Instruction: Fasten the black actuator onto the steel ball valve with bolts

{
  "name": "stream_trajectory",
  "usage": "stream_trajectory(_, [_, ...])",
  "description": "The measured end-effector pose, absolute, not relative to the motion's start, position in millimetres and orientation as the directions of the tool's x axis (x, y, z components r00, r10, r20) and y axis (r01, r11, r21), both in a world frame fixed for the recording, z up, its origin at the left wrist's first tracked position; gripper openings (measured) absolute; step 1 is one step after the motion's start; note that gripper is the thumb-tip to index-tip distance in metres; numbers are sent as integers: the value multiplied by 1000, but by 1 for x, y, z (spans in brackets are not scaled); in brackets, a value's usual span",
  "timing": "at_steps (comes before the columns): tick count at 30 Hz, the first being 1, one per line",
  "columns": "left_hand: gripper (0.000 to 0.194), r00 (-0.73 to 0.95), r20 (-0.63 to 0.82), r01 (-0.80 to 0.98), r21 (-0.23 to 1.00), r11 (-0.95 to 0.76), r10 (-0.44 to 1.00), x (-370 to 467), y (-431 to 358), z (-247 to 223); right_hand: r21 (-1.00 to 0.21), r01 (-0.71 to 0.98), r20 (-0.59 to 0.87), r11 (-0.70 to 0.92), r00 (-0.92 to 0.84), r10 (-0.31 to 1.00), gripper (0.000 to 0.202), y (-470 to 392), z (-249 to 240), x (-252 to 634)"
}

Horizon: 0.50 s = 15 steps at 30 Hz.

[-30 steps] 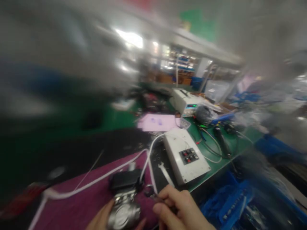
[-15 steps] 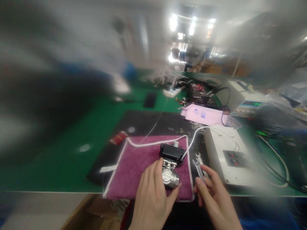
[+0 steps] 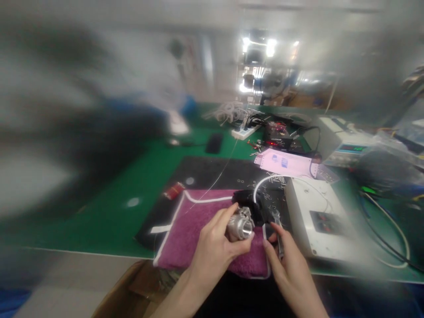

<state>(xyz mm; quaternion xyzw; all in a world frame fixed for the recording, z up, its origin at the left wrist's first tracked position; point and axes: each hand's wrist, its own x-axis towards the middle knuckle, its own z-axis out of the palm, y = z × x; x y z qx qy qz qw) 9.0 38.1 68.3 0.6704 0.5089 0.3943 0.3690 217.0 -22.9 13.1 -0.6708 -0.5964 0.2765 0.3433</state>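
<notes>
My left hand (image 3: 215,238) is closed around a silver metal ball valve (image 3: 239,224), whose open round port faces toward me. Joined to the valve's far side is a black actuator box (image 3: 247,199), partly hidden and blurred. A white cable (image 3: 263,182) runs from the box to the right. My right hand (image 3: 288,260) has its fingers curled around an open-end wrench (image 3: 280,247), thumb and index finger pointing toward the valve. Part of the wrench is hidden behind the fingers. Beneath the valve lies a purple towel (image 3: 185,234) with white edging.
A black mat (image 3: 205,170) holds several small screws (image 3: 265,194). To the right sits a white box (image 3: 311,216) with a dark panel. Farther back are pink paper (image 3: 288,163), a power strip (image 3: 243,132) and a power supply (image 3: 344,137). A red packet (image 3: 174,191) lies left.
My left hand has lifted and tilted the valve, turning its port toward me; the actuator now points away. My right hand has moved slightly, its fingertips closer to the valve. The camera view shifted.
</notes>
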Motion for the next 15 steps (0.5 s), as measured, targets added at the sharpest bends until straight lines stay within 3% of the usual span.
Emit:
stream_trajectory(2, [40,91,-73,81,995,66,993,21,37,78,-707,708,100,-12,117,988,43,-21,12,217])
stream_trajectory(3, [37,88,-178,-124,974,188,980,27,35,81,-661,750,124,1,108,986,42,-19,11,216])
stream_trajectory(6, [48,242,-418,-608,638,472,876,41,31,82,-560,828,161,2,107,981,42,-17,8,214])
stream_trajectory(8, [50,346,-496,-718,406,565,796,47,29,76,-529,849,174,-10,120,977,46,-17,7,213])
stream_trajectory(10, [50,397,-531,-757,271,594,749,49,29,68,-507,862,188,-3,114,976,49,-18,8,211])
stream_trajectory(13, [49,432,-550,-783,164,600,714,52,28,60,-512,859,212,20,104,972,50,-21,14,210])
stream_trajectory(15, [49,406,-569,-799,160,580,715,54,26,58,-535,845,240,18,132,962,53,-23,20,210])
